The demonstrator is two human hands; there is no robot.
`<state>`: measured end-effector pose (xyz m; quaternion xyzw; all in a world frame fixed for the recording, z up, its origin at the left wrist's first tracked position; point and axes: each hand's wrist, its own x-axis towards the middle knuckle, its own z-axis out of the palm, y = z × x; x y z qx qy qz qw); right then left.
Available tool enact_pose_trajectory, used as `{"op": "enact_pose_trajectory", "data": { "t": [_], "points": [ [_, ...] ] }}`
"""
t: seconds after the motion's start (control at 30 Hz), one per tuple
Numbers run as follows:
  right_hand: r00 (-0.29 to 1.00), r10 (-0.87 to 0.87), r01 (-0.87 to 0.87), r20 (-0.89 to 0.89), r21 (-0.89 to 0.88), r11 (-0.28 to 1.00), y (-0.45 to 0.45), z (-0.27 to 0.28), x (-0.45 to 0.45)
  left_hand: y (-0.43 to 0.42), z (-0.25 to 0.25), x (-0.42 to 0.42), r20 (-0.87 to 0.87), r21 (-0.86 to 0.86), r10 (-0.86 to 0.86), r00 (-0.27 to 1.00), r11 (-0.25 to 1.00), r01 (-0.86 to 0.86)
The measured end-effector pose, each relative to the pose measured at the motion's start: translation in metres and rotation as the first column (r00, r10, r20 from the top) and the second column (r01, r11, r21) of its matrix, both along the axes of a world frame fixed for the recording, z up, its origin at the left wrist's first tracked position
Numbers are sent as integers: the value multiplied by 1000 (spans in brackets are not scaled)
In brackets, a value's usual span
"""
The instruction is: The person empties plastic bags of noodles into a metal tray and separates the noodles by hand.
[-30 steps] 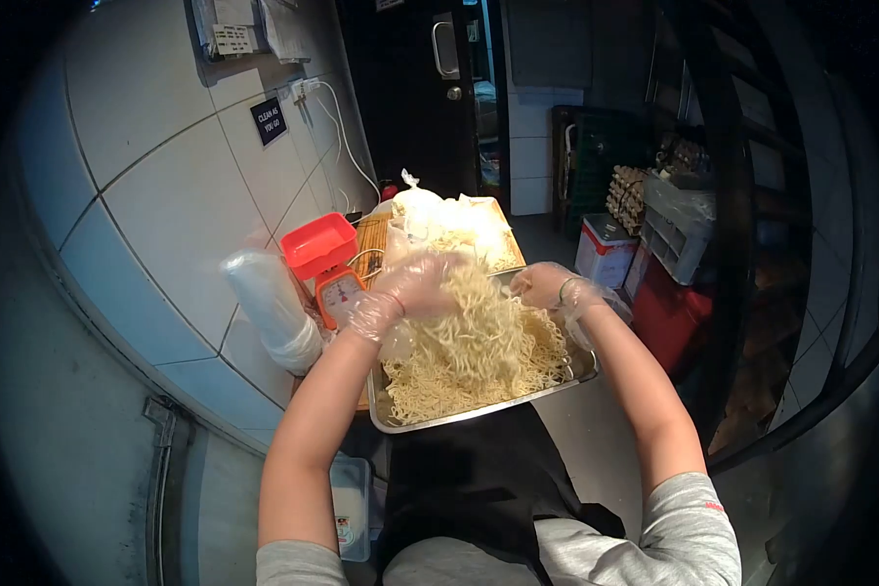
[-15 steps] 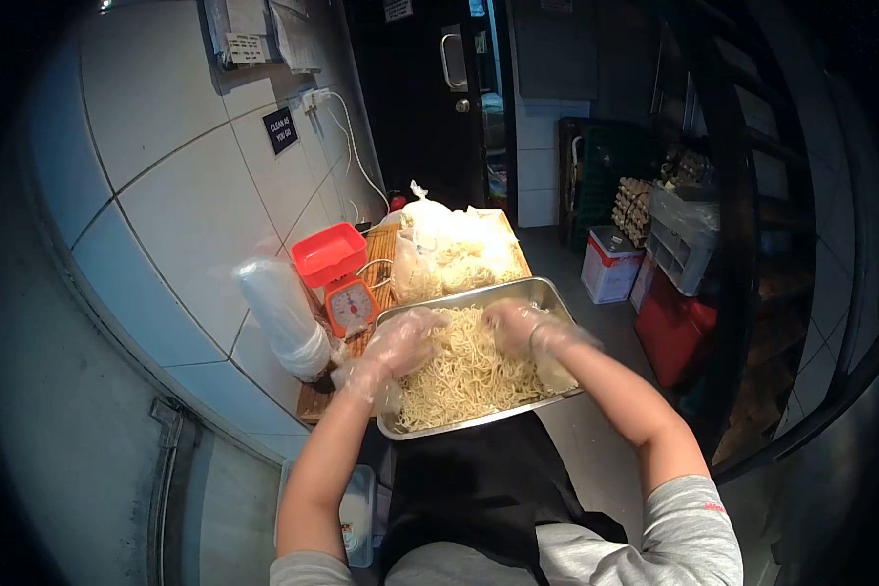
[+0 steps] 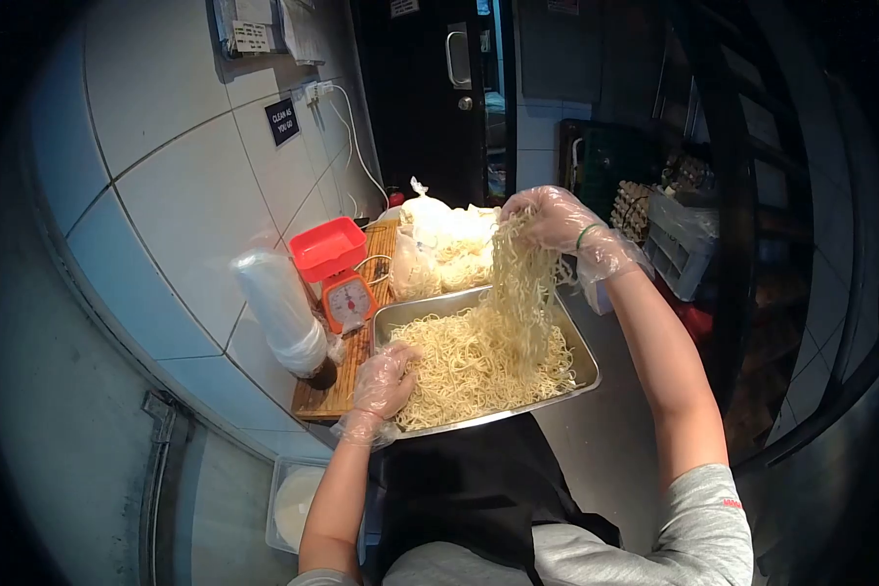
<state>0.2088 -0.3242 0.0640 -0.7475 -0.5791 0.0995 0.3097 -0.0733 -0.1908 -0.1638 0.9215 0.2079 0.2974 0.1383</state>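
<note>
A metal tray spread with pale noodles is in front of me. Above its right back side, my right hand, in a clear plastic glove, is closed on a bunch of noodles. The strands hang down to those in the tray. My left hand, gloved too, is at the tray's left side with its fingers curled against the noodles. What those fingers hold, if anything, is hidden.
Behind the tray are bags of noodles on a wooden table. An orange scale with a red pan and a roll of plastic bags stand at left. Egg trays and a crate lie at right.
My right hand has risen from the tray, up and to the right, lifting noodles with it. My left hand has moved down toward the tray's near left side.
</note>
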Motion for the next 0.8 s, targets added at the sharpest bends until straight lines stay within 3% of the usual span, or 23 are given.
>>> {"op": "enact_pose_trajectory", "data": {
  "t": [0.07, 0.13, 0.2, 0.27, 0.33, 0.37, 0.43, 0.53, 0.6, 0.67, 0.73, 0.8],
  "points": [
    [999, 34, -33, 34, -27, 999, 0, 3, -1, -1, 0, -1, 2, 3, 3, 1000, 1000, -3],
    [978, 131, -101, 164, -177, 979, 7, -15, 0, -1, 0, -1, 6, -25, 3, 1000, 1000, -3],
    [930, 241, -142, 278, -331, 933, 17, -48, 1, 0, -1, -1, 27, -31, -4, 1000, 1000, 5],
    [854, 440, -298, 277, -431, 851, 28, -98, -14, 1, -4, -1, 61, -13, -15, 998, 1000, 16],
    [797, 497, -296, 343, -496, 816, 30, -158, -46, 0, -3, -2, 44, -3, 2, 999, 1000, -1],
    [772, 457, -231, 442, -474, 850, 25, -196, -50, -1, -3, -2, 37, 4, 11, 999, 1000, -11],
    [760, 364, -182, 539, -362, 914, 24, -215, -54, 1, -6, -2, 65, -1, -2, 998, 1000, 2],
    [919, 353, -256, 177, -414, 873, 60, -204, -6, 0, -6, -2, 50, -7, -15, 999, 1000, 15],
    [915, 205, -25, 348, -457, 889, 52, -134, -22, 2, -5, -2, 36, -2, -18, 999, 1000, 18],
    [918, 191, -162, 347, -113, 980, 48, -109, -7, 3, -9, -1, 42, -2, -16, 999, 1000, 16],
    [922, 83, -99, 379, 24, 995, 44, -84, -11, 1, -6, -1, 36, -26, -5, 999, 1000, 6],
    [906, 21, -41, 424, 38, 998, 43, -64, -17, -1, -5, -2, 22, -28, 8, 1000, 1000, -7]
  ]
}}
